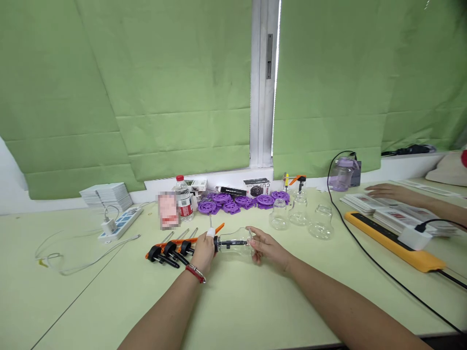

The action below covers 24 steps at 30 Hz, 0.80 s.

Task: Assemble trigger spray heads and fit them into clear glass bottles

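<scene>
A clear bottle lies on its side in the air between my hands, with a black stem inside it. My left hand is closed round the black cap piece at its neck, from which an orange handle sticks up. The fingers of my right hand grip the round base of the bottle. Left of my hands, several black cap pieces with orange handles and metal rods rest on the table. Three clear bottles stand at the back right, one of them the nearest bottle.
Purple round parts and small boxes line the wall. A water bottle stands beside them. To the left is a white power strip; to the right, an orange power strip with a black cable. Another person's hand rests near stacked cards.
</scene>
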Tool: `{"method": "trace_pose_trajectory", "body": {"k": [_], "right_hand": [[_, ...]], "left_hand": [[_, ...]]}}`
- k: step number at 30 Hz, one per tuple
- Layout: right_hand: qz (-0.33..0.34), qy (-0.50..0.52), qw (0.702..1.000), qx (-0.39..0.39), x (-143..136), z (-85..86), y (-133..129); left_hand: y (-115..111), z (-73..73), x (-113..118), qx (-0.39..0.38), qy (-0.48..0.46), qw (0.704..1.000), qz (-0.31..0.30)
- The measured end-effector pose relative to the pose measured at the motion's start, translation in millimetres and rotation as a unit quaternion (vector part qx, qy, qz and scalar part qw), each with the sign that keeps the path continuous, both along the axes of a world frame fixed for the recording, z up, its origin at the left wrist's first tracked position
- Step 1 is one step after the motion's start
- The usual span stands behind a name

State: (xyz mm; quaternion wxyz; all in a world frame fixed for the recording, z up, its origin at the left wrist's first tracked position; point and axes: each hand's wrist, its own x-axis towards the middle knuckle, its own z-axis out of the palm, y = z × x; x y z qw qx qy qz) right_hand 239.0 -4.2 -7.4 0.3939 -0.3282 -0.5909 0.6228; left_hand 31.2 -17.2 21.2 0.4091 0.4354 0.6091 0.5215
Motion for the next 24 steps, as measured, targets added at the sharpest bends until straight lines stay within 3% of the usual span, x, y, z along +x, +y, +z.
{"method": "trace_pose_trajectory", "body": {"k": [5, 8, 10, 12, 14, 18, 21, 24], "right_hand": [[0.006, -0.02, 1.0, 0.009, -2.0, -5.2, 0.0], [-0.025, -0.087, 0.993, 0.08, -4.7, -6.5, -2.2], [-0.072, -0.155, 0.967, 0.188, -6.6, -7.4, -4.3], [-0.104, -0.222, 0.92, 0.306, -8.6, -9.2, -6.3], [-0.11, -0.271, 0.882, 0.369, -11.1, -12.5, -6.9], [-0.162, -0.291, 0.869, 0.365, -17.3, -22.1, -0.7], [-0.219, -0.305, 0.872, 0.315, -19.8, -27.6, 8.6], [-0.243, -0.341, 0.873, 0.25, -19.2, -28.8, 16.9]], "left_hand": [[5.6, -7.3, -5.5, 0.016, 0.054, 0.998, 0.0], [9.3, -9.8, -12.7, 0.026, 0.126, 0.992, 0.003], [10.7, -9.6, -17.5, 0.044, 0.181, 0.983, 0.012], [10.6, -8.4, -20.5, 0.065, 0.222, 0.973, 0.018], [8.3, -6.9, -20.4, 0.085, 0.233, 0.969, 0.01], [-1.8, -4.3, -12.2, 0.115, 0.177, 0.972, -0.103], [-8.4, -1.8, -6.9, 0.155, 0.184, 0.952, -0.19], [-7.5, 2.7, -12.1, 0.188, 0.305, 0.919, -0.165]]}}
